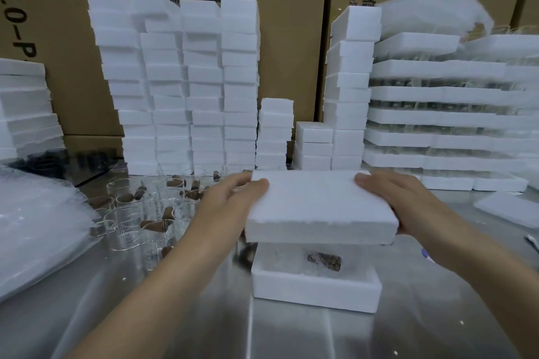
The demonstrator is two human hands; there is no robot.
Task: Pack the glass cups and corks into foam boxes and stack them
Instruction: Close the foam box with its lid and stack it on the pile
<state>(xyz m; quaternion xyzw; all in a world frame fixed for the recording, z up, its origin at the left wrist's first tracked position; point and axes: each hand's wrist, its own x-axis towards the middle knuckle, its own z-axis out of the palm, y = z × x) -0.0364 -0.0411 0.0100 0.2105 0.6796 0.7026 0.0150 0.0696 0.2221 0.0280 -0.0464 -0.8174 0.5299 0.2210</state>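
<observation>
A white foam lid (pixel 318 201) hovers flat just above an open foam box base (pixel 316 290) on the steel table. My left hand (pixel 230 204) grips the lid's left end, thumb on top. At the lid's right end my right hand (pixel 405 201) holds it the same way. Inside the base a brown cork (pixel 324 261) shows through clear glass; the rest of the inside is hidden by the lid. Several empty glass cups (pixel 128 218) and loose corks (pixel 167 213) stand left of my left hand.
Tall stacks of closed foam boxes (pixel 186 81) line the back against cardboard cartons (pixel 277 23). Foam trays (pixel 449 114) pile up at the right, bubble wrap (pixel 38 227) lies at the left, and a loose foam lid (pixel 507 208) sits at the far right.
</observation>
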